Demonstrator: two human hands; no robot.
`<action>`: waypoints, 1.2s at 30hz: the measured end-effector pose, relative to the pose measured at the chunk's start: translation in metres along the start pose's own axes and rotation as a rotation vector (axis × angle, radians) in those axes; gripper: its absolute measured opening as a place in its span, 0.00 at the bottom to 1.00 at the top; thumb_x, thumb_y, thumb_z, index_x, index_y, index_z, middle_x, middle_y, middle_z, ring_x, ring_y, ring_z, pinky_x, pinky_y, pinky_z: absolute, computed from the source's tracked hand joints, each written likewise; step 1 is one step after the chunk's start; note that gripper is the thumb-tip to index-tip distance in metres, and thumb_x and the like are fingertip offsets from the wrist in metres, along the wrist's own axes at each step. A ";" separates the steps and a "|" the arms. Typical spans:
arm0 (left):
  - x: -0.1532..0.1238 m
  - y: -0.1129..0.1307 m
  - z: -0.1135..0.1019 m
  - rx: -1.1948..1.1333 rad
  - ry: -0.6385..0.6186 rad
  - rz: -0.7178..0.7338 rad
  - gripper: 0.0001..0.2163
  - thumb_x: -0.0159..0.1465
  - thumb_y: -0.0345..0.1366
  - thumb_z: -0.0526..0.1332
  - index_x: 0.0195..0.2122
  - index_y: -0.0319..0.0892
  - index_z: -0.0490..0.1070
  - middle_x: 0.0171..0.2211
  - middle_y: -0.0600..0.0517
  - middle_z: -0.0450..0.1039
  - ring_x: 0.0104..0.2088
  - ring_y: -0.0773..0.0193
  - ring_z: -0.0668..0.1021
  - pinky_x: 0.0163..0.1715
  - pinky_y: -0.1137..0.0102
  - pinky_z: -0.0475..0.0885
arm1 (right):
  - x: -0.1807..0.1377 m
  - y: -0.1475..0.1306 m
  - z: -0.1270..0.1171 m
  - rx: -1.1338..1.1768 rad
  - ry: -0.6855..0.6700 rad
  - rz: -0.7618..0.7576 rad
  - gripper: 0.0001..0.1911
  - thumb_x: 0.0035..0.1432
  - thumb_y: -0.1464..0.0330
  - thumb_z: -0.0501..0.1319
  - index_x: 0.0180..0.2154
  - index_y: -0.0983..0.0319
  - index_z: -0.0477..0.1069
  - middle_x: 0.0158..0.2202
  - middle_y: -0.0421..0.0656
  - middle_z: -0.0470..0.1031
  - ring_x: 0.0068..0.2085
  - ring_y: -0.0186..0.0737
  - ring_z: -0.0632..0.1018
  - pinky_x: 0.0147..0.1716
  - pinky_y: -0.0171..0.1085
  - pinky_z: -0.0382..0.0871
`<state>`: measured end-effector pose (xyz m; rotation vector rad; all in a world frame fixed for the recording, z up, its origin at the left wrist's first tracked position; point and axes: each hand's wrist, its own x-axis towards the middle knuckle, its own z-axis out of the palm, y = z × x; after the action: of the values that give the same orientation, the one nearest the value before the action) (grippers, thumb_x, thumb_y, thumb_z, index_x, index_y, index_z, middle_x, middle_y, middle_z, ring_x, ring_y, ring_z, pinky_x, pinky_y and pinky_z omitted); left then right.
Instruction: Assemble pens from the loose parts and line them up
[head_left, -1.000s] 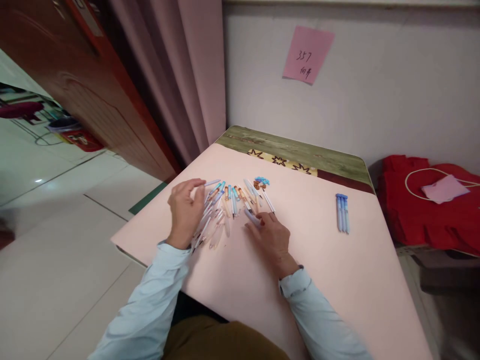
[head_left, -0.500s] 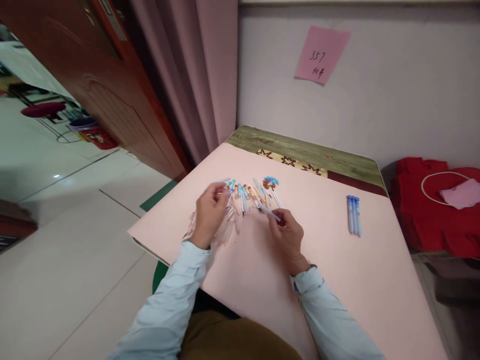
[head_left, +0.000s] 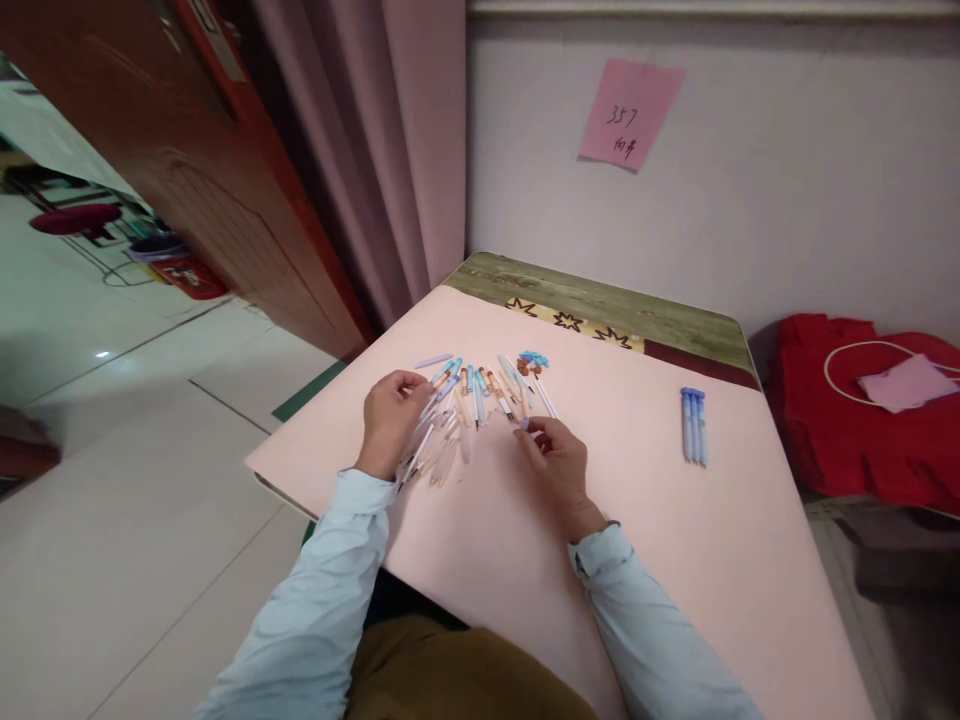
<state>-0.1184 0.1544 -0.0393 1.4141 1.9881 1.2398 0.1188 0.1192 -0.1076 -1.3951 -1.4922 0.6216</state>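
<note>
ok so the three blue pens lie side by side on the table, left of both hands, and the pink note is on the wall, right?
Not quite: the head view shows the three blue pens to the right of both the left hand and the right hand. The rest stands.

The single view comes from a camera on the person's head. It faces forward and down, along both sleeves (head_left: 300, 600), onto the table (head_left: 517, 550). The left hand (head_left: 393, 415) and right hand (head_left: 559, 462) lie near its middle. Being wide, it includes also the wall (head_left: 795, 190) ahead and the floor (head_left: 142, 490) at left.
</note>
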 end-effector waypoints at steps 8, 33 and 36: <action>-0.054 0.037 0.046 -0.528 -0.477 -0.029 0.15 0.57 0.42 0.67 0.43 0.42 0.78 0.34 0.50 0.77 0.33 0.63 0.75 0.33 0.69 0.68 | -0.004 -0.003 -0.004 0.065 -0.106 -0.070 0.14 0.63 0.60 0.56 0.45 0.60 0.74 0.30 0.40 0.77 0.25 0.33 0.73 0.28 0.32 0.68; -0.070 0.029 0.068 -0.817 -0.359 -0.256 0.13 0.53 0.40 0.71 0.34 0.38 0.74 0.29 0.52 0.76 0.28 0.68 0.77 0.36 0.69 0.74 | 0.001 -0.002 -0.007 -0.106 -0.011 -0.112 0.12 0.60 0.59 0.62 0.39 0.59 0.79 0.34 0.41 0.80 0.31 0.35 0.77 0.34 0.33 0.70; -0.067 0.033 0.068 -0.802 -0.296 -0.211 0.14 0.56 0.44 0.68 0.36 0.40 0.71 0.31 0.52 0.77 0.29 0.66 0.78 0.35 0.67 0.74 | 0.011 0.004 -0.019 -0.212 0.053 -0.010 0.13 0.62 0.59 0.60 0.40 0.60 0.79 0.34 0.42 0.79 0.32 0.35 0.76 0.34 0.33 0.68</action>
<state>-0.0233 0.1267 -0.0583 0.8866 1.1820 1.3980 0.1387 0.1262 -0.1000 -1.5515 -1.5561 0.4261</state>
